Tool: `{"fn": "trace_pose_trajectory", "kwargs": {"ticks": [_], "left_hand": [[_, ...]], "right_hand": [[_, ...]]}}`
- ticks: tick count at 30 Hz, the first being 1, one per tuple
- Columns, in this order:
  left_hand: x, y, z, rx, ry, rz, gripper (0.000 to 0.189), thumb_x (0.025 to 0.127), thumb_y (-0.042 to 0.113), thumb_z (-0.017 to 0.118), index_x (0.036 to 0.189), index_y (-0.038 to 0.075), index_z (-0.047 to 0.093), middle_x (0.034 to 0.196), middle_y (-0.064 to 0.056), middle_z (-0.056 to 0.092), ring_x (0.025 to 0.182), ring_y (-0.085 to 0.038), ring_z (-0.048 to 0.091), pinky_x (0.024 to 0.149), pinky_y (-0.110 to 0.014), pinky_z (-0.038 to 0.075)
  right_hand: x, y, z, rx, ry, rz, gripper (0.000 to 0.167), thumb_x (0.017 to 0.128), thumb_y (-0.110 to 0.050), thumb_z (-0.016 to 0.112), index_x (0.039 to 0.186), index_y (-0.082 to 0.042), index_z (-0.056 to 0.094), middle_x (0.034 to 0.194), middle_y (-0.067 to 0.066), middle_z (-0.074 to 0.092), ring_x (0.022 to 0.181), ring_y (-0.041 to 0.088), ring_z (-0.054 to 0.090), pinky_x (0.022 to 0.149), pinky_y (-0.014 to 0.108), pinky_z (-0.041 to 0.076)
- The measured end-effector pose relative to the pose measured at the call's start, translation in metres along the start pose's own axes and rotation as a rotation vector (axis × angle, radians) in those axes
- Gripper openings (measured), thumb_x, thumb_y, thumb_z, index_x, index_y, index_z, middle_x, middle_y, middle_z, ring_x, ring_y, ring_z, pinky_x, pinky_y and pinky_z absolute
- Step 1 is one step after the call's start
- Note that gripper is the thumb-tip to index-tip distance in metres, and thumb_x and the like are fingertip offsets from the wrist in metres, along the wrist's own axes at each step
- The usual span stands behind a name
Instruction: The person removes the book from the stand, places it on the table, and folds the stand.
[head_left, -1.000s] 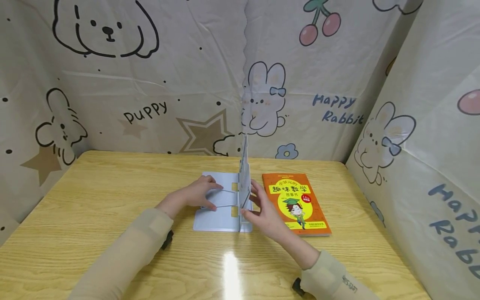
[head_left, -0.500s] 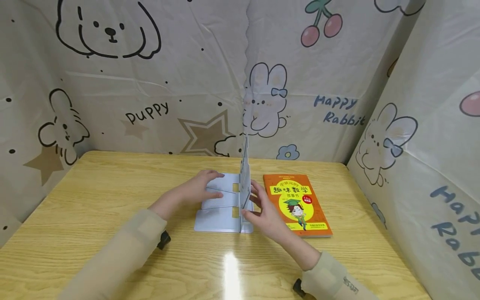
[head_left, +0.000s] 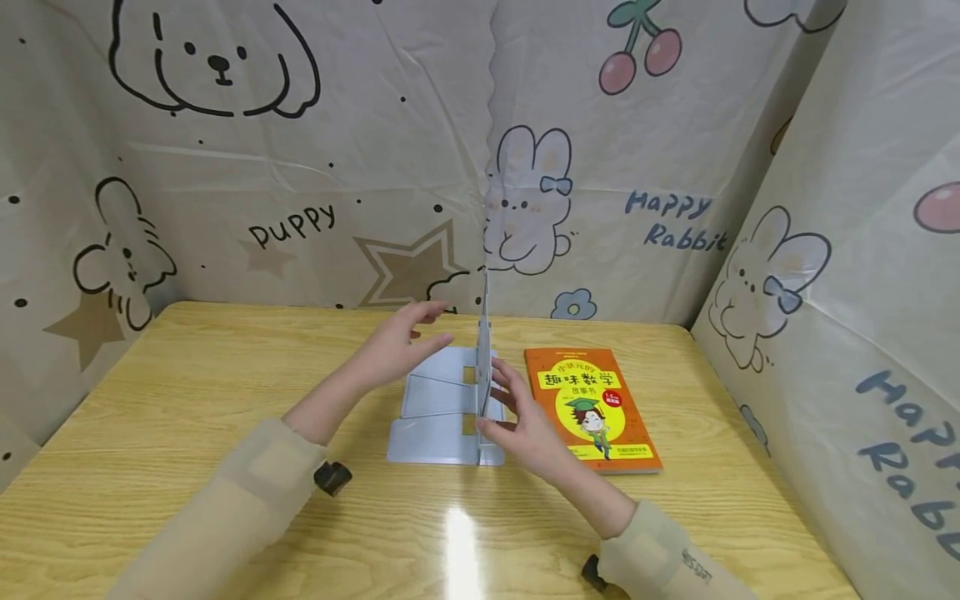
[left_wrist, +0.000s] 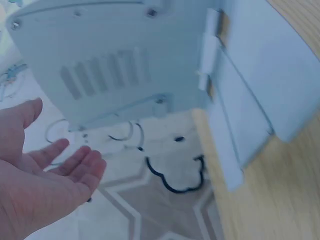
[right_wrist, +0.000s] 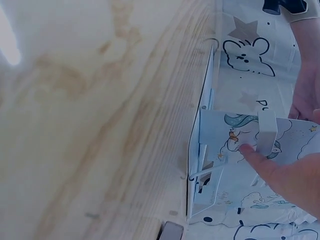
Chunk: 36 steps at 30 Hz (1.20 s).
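A pale blue metal book stand stands on the table, its base plates (head_left: pixel 431 443) flat and its panel (head_left: pixel 483 350) upright, edge-on in the head view. Just left of the panel, my left hand (head_left: pixel 397 346) hovers over the far end of the base, thumb and fingers spread, holding nothing. The left wrist view shows the panel's slotted back (left_wrist: pixel 110 45) beyond that hand (left_wrist: pixel 47 192). On the other side, my right hand (head_left: pixel 536 429) rests its thumb and fingers against the panel. A fingertip touches the cartoon-printed front (right_wrist: pixel 235 172) beside a small white clip (right_wrist: pixel 267 131) in the right wrist view.
An orange book (head_left: pixel 562 354) with a cartoon figure lies right of the stand, close to my right hand. The wooden table (head_left: pixel 225 375) meets a printed cloth backdrop (head_left: pixel 420 125) at the back and right side.
My left hand has lifted off the base plates and moved up and away, toward the back of the panel. The panel has swung slightly more edge-on; my right hand stays against it.
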<state>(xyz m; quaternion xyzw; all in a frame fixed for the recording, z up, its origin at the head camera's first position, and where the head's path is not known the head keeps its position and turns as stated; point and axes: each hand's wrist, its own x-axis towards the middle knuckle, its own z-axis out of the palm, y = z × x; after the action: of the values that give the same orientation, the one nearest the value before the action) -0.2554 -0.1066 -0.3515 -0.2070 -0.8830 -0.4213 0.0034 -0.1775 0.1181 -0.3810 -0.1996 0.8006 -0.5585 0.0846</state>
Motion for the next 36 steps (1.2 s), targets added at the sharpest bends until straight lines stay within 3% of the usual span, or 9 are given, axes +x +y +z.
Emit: {"fn": "trace_pose_trajectory", "kwargs": {"ticks": [7, 13, 19, 23, 29, 36], "left_hand": [[-0.004, 0.023, 0.004, -0.123, -0.011, -0.081, 0.062, 0.093, 0.041, 0.056, 0.145, 0.013, 0.035, 0.141, -0.011, 0.044, 0.13, -0.028, 0.042, 0.105, -0.047, 0.04], [-0.005, 0.032, 0.008, -0.205, -0.022, -0.091, 0.062, 0.094, 0.04, 0.056, 0.146, 0.015, 0.033, 0.142, -0.008, 0.044, 0.131, -0.027, 0.043, 0.104, -0.05, 0.039], [-0.003, 0.038, 0.009, -0.248, -0.029, -0.097, 0.066, 0.093, 0.04, 0.056, 0.147, 0.012, 0.031, 0.142, -0.011, 0.045, 0.129, -0.025, 0.045, 0.104, -0.048, 0.039], [-0.002, 0.039, 0.009, -0.272, -0.035, -0.108, 0.065, 0.094, 0.034, 0.057, 0.147, 0.01, 0.029, 0.14, -0.012, 0.046, 0.128, -0.026, 0.045, 0.104, -0.047, 0.04], [-0.005, 0.039, 0.007, -0.293, -0.024, -0.117, 0.06, 0.095, 0.022, 0.056, 0.147, 0.008, 0.03, 0.141, -0.013, 0.044, 0.127, -0.028, 0.045, 0.102, -0.047, 0.042], [-0.009, 0.038, 0.004, -0.3, -0.016, -0.141, 0.058, 0.095, 0.019, 0.055, 0.147, 0.007, 0.03, 0.142, -0.013, 0.044, 0.128, -0.03, 0.045, 0.102, -0.047, 0.042]], "right_hand": [[0.002, -0.003, 0.004, -0.029, -0.009, -0.013, 0.074, 0.089, -0.007, 0.061, 0.149, -0.018, 0.02, 0.15, 0.014, 0.03, 0.135, 0.034, 0.036, 0.099, 0.051, 0.044], [0.003, -0.005, 0.006, -0.038, -0.016, -0.034, 0.073, 0.089, -0.005, 0.06, 0.149, -0.015, 0.021, 0.149, 0.015, 0.032, 0.134, 0.035, 0.037, 0.097, 0.051, 0.045], [0.009, 0.009, 0.009, -0.042, -0.014, -0.081, 0.073, 0.089, -0.007, 0.062, 0.149, -0.017, 0.023, 0.148, 0.015, 0.033, 0.133, 0.035, 0.038, 0.094, 0.052, 0.047], [0.016, 0.026, 0.011, -0.051, -0.014, -0.093, 0.073, 0.088, -0.011, 0.065, 0.147, -0.026, 0.025, 0.148, 0.006, 0.034, 0.134, 0.031, 0.039, 0.094, 0.049, 0.048], [0.019, 0.031, 0.012, -0.081, -0.008, -0.119, 0.073, 0.087, -0.013, 0.068, 0.145, -0.031, 0.029, 0.148, -0.002, 0.034, 0.132, 0.027, 0.042, 0.091, 0.044, 0.051], [0.02, 0.03, 0.006, -0.104, -0.052, -0.138, 0.07, 0.087, -0.021, 0.069, 0.146, -0.024, 0.031, 0.15, 0.0, 0.034, 0.131, 0.028, 0.043, 0.094, 0.044, 0.05]]}}
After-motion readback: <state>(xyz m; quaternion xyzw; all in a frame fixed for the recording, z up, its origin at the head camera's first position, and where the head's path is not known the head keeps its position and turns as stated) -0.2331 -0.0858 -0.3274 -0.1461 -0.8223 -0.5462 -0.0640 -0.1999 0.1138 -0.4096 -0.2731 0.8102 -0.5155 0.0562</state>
